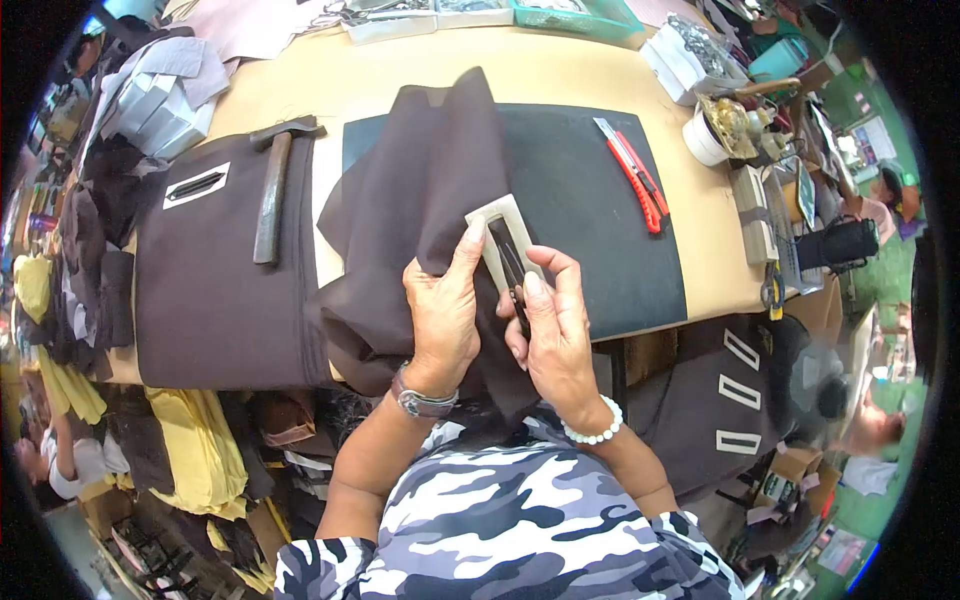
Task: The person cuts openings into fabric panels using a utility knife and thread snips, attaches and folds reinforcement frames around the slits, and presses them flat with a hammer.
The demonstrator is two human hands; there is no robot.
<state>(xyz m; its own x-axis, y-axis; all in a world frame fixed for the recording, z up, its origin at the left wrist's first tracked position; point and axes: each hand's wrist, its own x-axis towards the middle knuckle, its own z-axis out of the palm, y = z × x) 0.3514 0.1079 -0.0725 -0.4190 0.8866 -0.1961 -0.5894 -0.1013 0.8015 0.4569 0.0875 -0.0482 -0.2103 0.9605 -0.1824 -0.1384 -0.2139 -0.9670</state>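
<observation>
My left hand is closed on a dark brown cloth, with its thumb on a cream rectangular frame piece that has a dark slot. The cloth rises in folds and drapes over the dark cutting mat. My right hand pinches at the lower end of the slot. Between its fingers is a slim black tool, partly hidden, whose kind I cannot make out. A hammer lies left of my hands on a stack of folded brown cloth. On the mat's right side rests a red utility knife.
Another cream frame piece lies on the folded stack. Trays of small parts stand at the table's far edge. A white tub is at the right. Brown cloth with several cream frames lies below right, yellow cloth below left.
</observation>
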